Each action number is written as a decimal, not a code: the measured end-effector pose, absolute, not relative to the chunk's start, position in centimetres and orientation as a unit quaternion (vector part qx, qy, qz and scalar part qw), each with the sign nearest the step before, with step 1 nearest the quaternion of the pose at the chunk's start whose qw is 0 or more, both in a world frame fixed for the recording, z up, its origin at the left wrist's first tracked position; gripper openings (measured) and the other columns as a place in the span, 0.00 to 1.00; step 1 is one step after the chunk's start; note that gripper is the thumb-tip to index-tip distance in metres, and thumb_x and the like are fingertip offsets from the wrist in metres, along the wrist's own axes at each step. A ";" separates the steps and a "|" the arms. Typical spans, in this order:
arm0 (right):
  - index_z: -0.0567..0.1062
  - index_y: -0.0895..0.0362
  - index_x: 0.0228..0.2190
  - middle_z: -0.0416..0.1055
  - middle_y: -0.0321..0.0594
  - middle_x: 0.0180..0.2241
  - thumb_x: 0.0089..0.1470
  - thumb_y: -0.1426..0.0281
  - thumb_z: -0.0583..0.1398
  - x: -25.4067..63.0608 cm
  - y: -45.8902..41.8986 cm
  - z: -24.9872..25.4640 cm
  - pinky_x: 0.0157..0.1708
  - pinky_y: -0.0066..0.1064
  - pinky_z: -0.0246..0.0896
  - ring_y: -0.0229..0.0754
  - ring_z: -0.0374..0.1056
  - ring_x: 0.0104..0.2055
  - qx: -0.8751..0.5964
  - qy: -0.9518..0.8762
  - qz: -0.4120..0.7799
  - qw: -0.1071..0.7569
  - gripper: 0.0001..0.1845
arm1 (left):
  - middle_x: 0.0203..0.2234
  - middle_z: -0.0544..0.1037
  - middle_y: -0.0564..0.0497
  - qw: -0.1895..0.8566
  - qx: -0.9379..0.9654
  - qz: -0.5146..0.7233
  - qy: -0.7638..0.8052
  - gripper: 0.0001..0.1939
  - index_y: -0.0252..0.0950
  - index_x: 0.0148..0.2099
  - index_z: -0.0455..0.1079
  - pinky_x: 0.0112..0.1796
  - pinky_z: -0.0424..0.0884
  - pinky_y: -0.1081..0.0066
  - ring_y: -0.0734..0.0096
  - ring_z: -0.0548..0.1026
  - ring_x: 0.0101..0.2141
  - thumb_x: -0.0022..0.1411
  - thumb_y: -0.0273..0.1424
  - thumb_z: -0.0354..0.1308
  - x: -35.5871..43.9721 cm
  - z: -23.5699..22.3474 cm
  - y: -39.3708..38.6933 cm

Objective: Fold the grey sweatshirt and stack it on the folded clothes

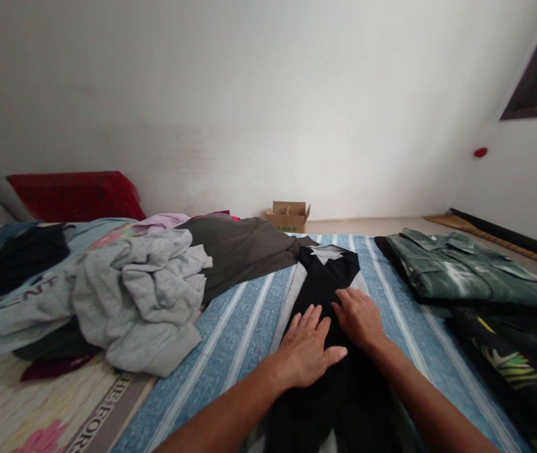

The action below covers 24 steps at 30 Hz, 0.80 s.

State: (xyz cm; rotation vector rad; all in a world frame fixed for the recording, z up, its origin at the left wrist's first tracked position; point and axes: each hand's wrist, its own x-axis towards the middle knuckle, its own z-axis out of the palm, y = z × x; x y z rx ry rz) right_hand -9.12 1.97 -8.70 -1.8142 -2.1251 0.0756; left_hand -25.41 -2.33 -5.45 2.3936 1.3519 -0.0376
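Observation:
A black and light-grey garment (327, 270) lies in a long, narrow fold on the blue striped cloth, its neck end away from me. My left hand (306, 346) rests flat on the black part, fingers spread and thumb out to the right. Slightly farther forward, my right hand (357, 314) touches the garment's right side with its fingers loosely bent and partly hidden from view. No cloth shows pinched in either hand. The near end of the garment, between my forearms, is dark and blurred.
Left of the garment are a crumpled grey sweatshirt (155, 302), a dark grey-brown cloth (240, 248) and other heaped clothes. On the right lie a folded green jacket (466, 267) and a black printed garment (504, 358). A cardboard box (288, 217) sits by the wall.

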 end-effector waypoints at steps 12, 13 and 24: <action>0.63 0.65 0.56 0.57 0.56 0.59 0.61 0.64 0.51 -9.1 1.2 -11.8 0.58 0.44 0.48 0.53 0.50 0.63 -0.558 -0.812 0.038 0.168 0.26 | 0.65 0.46 0.41 0.183 0.873 -0.015 0.451 0.36 0.35 0.64 0.52 0.60 0.44 0.54 0.56 0.41 0.64 0.63 0.53 0.42 -26.2 -7.3 -3.5; 0.63 0.66 0.56 0.57 0.58 0.59 0.61 0.63 0.52 -9.0 1.0 -11.5 0.57 0.45 0.48 0.54 0.50 0.63 -0.558 -0.811 0.040 0.169 0.27 | 0.65 0.47 0.41 0.195 0.871 -0.013 0.452 0.35 0.35 0.64 0.53 0.60 0.45 0.56 0.57 0.43 0.64 0.63 0.53 0.41 -26.4 -6.8 -3.6; 0.64 0.64 0.56 0.55 0.55 0.60 0.61 0.59 0.51 -8.8 -2.6 -11.4 0.59 0.47 0.45 0.54 0.45 0.64 -0.533 -0.829 0.077 0.148 0.28 | 0.66 0.44 0.40 0.190 0.869 -0.015 0.456 0.34 0.34 0.65 0.50 0.60 0.44 0.56 0.56 0.42 0.64 0.63 0.48 0.45 -27.8 -7.7 -6.0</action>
